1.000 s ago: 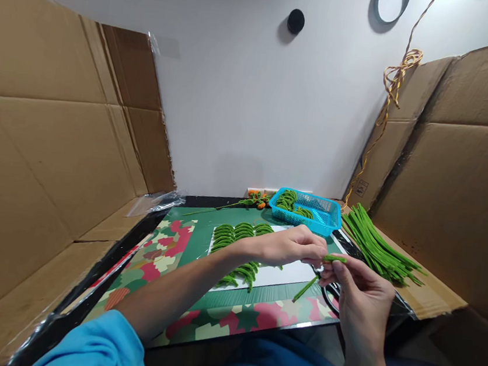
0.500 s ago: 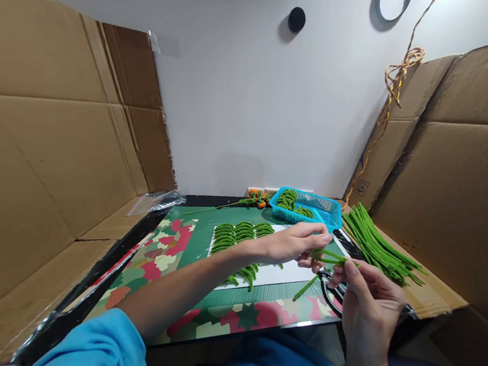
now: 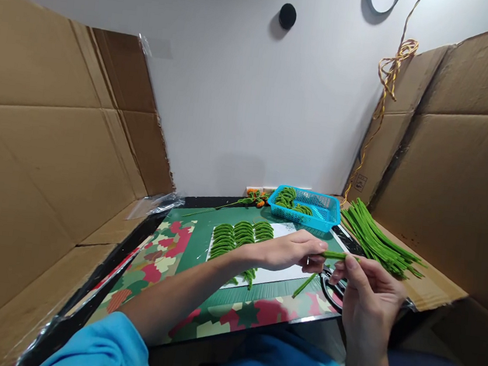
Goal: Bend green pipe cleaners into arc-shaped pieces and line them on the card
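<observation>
Between my two hands a short green fuzzy stem is stretched level. My left hand pinches one end, and my right hand pinches the other between thumb and fingers. Below them another green piece lies on the mat beside black-handled scissors, partly hidden by my hands. Rows of curved green pieces rest on a white sheet, partly covered by my left forearm. At the right lies a bundle of long green stems.
A blue basket with curved green pieces stands at the back of the green mat. Orange flowers lie left of it. Cardboard walls rise on both sides. Clear plastic lies at the back left.
The green stem between my hands was an open loop and is now drawn together into a narrow, straight length. My hands have barely moved; the view has shifted slightly.
</observation>
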### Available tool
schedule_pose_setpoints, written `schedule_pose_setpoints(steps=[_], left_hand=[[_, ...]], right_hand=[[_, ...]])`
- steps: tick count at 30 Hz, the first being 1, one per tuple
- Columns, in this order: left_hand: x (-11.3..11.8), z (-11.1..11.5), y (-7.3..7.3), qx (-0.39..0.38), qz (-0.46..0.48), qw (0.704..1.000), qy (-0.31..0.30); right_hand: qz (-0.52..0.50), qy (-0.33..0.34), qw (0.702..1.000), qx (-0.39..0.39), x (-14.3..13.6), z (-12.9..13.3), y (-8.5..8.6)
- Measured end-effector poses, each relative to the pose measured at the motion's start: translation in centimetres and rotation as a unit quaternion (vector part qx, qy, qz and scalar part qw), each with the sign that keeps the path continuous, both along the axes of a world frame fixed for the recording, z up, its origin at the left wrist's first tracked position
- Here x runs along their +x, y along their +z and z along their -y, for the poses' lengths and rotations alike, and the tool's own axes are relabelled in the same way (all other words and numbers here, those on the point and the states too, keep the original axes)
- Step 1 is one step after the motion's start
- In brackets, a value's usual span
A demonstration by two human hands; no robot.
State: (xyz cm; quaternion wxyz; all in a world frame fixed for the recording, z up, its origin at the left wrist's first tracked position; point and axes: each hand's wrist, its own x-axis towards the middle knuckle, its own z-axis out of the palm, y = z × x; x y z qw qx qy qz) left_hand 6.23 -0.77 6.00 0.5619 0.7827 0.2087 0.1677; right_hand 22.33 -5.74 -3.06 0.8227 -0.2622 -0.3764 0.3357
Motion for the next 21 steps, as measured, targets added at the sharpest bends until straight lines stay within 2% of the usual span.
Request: schedule_pose_setpoints(steps=[6, 12, 21], left_hand=[[0.2, -0.1, -0.8, 0.044, 0.004, 0.999, 0.002], [0.5, -0.5, -1.4, -0.022, 0.026, 0.999, 0.002], [1.1, -0.8, -2.6, -0.057, 0.032, 0.998, 0.013]], right_hand=[[-0.022, -0.012, 1.0, -0.011, -0.2, 0.1, 0.4], [-0.047, -0.022, 0.999, -0.007, 0.3, 0.4, 0.5], [-0.012, -0.028, 0.999, -0.012, 0.8, 0.3, 0.0]])
